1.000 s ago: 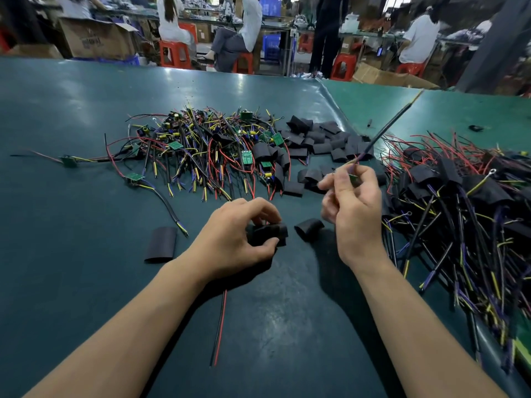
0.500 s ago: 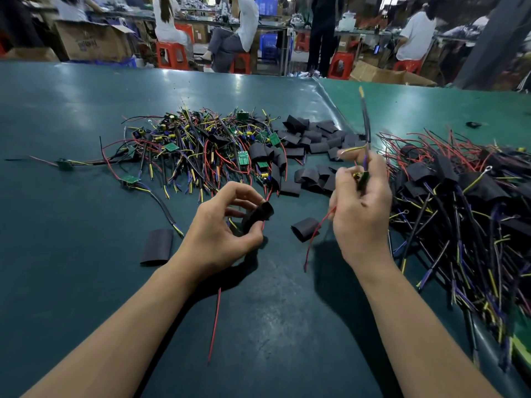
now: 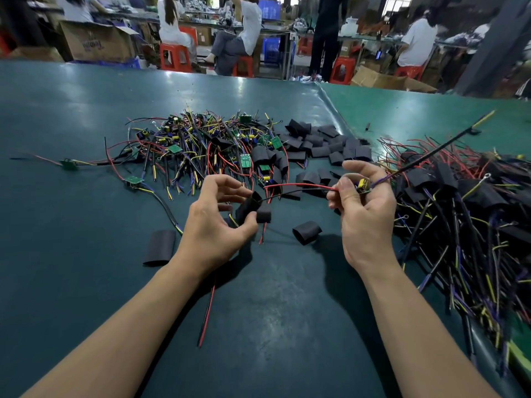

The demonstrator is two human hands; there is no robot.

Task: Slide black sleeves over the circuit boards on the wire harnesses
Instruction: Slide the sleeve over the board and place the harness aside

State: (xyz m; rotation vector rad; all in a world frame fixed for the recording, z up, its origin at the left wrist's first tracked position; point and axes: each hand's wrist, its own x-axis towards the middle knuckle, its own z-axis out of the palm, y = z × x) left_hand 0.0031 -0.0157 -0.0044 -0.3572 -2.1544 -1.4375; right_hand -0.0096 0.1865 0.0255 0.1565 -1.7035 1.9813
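A sleeve [image 3: 249, 207] was pinched in the left hand [image 3: 214, 225], its mouth turned toward the right, evidently so the leads could be fed in. A board [image 3: 362, 185] was gripped in the right hand [image 3: 363, 214], with red and black wires [image 3: 296, 187] stretched across to the sleeve. Bare harnesses [image 3: 201, 150] and spare sleeves [image 3: 321, 145] were heaped beyond on the table [image 3: 71, 225]; sleeved ones [image 3: 465, 202] lay rightward, presumably kept apart as done.

Left hand [image 3: 218, 225]: bare, no glove or ring
Right hand [image 3: 365, 222]: bare, short nails
Forearms: bare, no sleeves or watch
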